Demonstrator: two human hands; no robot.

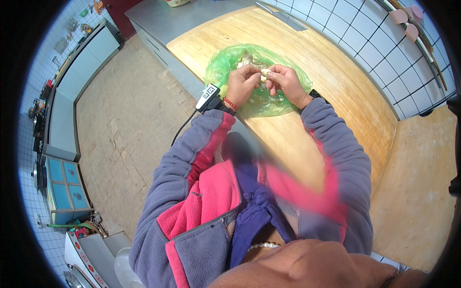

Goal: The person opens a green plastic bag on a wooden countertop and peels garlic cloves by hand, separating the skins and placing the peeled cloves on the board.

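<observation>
Over a crumpled green plastic bag point(218, 72), my two hands meet at the fingertips. Between them is a small pale piece point(264, 72) that looks like a garlic clove. My left hand point(242, 84) pinches it from the left with thumb and forefinger. From the other side my right hand point(286, 84) closes on it, its lower fingers curled. Pale, papery scraps point(247, 58) lie on the bag just beyond my fingers; my hands hide part of them.
The bag lies on a wooden board point(331, 81) along a white tiled wall point(374, 38). A white device on a black cable point(208, 98) is by my left wrist. A dark flat object point(283, 18) rests at the far edge. Tiled floor point(120, 125) stretches left, towards cabinets point(91, 62).
</observation>
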